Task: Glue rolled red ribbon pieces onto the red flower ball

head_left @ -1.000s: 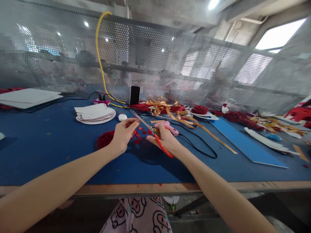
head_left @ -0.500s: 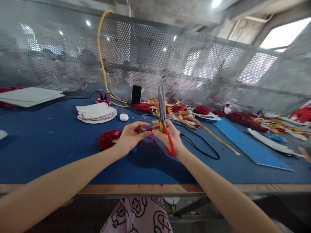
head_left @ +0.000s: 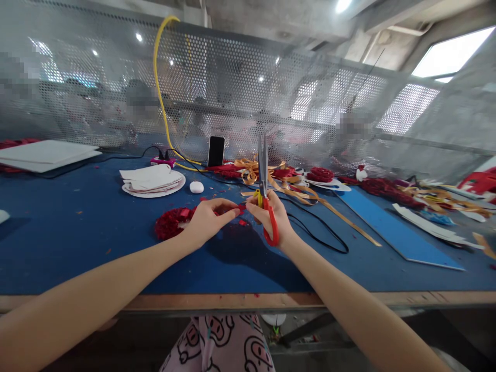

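My right hand [head_left: 271,218] grips red-handled scissors [head_left: 265,191] with the closed blades pointing straight up. My left hand [head_left: 207,219] is beside it with fingertips pinched on a small red piece [head_left: 241,207] that both hands seem to touch. A red ruffled flower piece [head_left: 169,222] lies on the blue table [head_left: 77,232] just left of my left hand. Small red scraps [head_left: 243,222] lie under the hands.
A stack of white paper plates [head_left: 152,182] and a white oval object [head_left: 196,187] sit at the back left. A phone [head_left: 216,151], gold ribbon [head_left: 279,178], a black cable [head_left: 321,237] and a blue sheet [head_left: 395,232] lie behind and right. Perforated mesh [head_left: 232,93] backs the table.
The scissors swung from lying leftward across the table to standing blades up. My left hand came in against my right hand, and both stay near the table's middle.
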Demonstrator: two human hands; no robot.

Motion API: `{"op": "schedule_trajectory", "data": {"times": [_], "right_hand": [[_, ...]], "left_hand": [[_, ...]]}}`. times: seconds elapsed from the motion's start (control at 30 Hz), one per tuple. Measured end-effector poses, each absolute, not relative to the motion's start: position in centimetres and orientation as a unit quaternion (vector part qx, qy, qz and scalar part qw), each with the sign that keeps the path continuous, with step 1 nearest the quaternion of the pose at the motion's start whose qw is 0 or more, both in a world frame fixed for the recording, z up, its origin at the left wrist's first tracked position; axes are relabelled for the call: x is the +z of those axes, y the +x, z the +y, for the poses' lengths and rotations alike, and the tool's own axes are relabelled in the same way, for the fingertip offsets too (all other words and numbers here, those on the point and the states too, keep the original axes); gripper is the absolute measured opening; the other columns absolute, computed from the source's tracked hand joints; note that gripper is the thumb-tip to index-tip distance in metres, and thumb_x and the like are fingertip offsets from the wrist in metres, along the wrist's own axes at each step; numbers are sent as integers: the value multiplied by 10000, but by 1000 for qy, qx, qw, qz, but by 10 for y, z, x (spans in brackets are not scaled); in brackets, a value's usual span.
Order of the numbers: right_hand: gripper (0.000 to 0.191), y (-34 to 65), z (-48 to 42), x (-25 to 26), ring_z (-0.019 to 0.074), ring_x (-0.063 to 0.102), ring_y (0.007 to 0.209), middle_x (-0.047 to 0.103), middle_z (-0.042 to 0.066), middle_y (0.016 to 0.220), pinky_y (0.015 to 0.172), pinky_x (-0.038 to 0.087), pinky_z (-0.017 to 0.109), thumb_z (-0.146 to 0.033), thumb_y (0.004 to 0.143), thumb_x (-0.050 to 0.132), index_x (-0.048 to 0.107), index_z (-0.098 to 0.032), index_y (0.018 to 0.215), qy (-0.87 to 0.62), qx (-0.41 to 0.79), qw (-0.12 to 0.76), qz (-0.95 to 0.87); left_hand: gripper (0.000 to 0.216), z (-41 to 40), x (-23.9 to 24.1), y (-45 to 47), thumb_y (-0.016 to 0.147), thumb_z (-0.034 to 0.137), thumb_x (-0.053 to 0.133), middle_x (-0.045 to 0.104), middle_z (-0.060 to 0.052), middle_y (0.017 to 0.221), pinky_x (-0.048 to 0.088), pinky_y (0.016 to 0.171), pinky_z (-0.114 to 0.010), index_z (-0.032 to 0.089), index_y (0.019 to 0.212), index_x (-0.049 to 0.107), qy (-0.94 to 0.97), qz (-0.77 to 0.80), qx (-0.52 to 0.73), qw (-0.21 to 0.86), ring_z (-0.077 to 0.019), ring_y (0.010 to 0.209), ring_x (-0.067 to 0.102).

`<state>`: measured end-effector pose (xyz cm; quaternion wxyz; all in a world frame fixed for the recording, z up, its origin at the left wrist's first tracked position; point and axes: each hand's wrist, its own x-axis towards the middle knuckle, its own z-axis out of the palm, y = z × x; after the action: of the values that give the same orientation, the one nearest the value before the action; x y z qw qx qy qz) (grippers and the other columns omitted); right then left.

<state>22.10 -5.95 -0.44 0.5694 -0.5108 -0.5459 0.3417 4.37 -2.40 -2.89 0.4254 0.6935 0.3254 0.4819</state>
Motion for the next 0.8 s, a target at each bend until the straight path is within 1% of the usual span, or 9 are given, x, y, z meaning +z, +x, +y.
{"op": "schedule_trajectory", "data": {"times": [0.17, 0.3, 0.4, 0.5, 0.57, 0.63, 0.7, 0.8], "right_hand": [[397, 220, -62, -4, 88, 455, 528, 648, -21, 837, 484, 351, 271, -419, 687, 717, 407, -257, 873, -514, 332, 562, -557], [388, 221, -63, -4, 94, 459, 531, 636, -33, 819, 494, 346, 275, -382, 685, 729, 411, -256, 870, -507, 333, 572, -553], [389, 221, -62, -4, 99, 464, 535, 632, -31, 827, 500, 343, 279, -378, 683, 731, 414, -257, 872, -508, 335, 572, -551], [409, 220, -62, -4, 98, 450, 532, 623, -24, 829, 498, 337, 278, -414, 678, 733, 407, -259, 870, -514, 336, 562, -554], [418, 221, -62, -3, 100, 433, 534, 588, -31, 787, 506, 334, 278, -454, 693, 725, 400, -259, 869, -525, 323, 555, -559], [418, 223, -63, -3, 108, 418, 545, 519, -50, 720, 527, 340, 279, -503, 732, 706, 394, -261, 870, -543, 295, 540, -571], [412, 228, -62, -3, 121, 426, 575, 464, -61, 694, 560, 360, 283, -544, 781, 673, 390, -263, 886, -558, 263, 504, -605], [417, 235, -60, -6, 147, 478, 644, 466, -57, 711, 614, 395, 296, -568, 814, 646, 407, -259, 959, -555, 220, 438, -672]], "left_hand": [[180, -22, -33, 46, 752, 351, 778, 744, -38, 766, 462, 602, -244, 197, 843, 770, 669, 336, 482, 455, -152, 659, 628], [163, -25, -29, 47, 722, 327, 790, 721, -26, 705, 434, 564, -236, 189, 805, 764, 651, 345, 476, 480, -141, 617, 600], [173, -27, -25, 48, 714, 334, 786, 684, -9, 639, 387, 511, -230, 184, 798, 762, 640, 352, 471, 495, -123, 551, 543], [185, -28, -24, 49, 699, 346, 784, 650, 5, 605, 335, 477, -221, 178, 770, 752, 630, 356, 465, 510, -99, 509, 482], [197, -28, -23, 50, 688, 352, 782, 643, 7, 611, 309, 465, -214, 169, 751, 743, 615, 358, 461, 530, -80, 488, 445], [211, -28, -22, 50, 677, 354, 779, 657, -3, 646, 299, 461, -207, 158, 745, 737, 585, 360, 475, 550, -63, 479, 422], [229, -26, -20, 48, 656, 346, 788, 676, -18, 692, 301, 458, -199, 147, 756, 734, 536, 357, 511, 569, -51, 481, 421], [268, -21, -15, 43, 612, 330, 824, 676, -16, 717, 284, 438, -185, 146, 784, 733, 462, 335, 572, 589, -32, 468, 381]]}}
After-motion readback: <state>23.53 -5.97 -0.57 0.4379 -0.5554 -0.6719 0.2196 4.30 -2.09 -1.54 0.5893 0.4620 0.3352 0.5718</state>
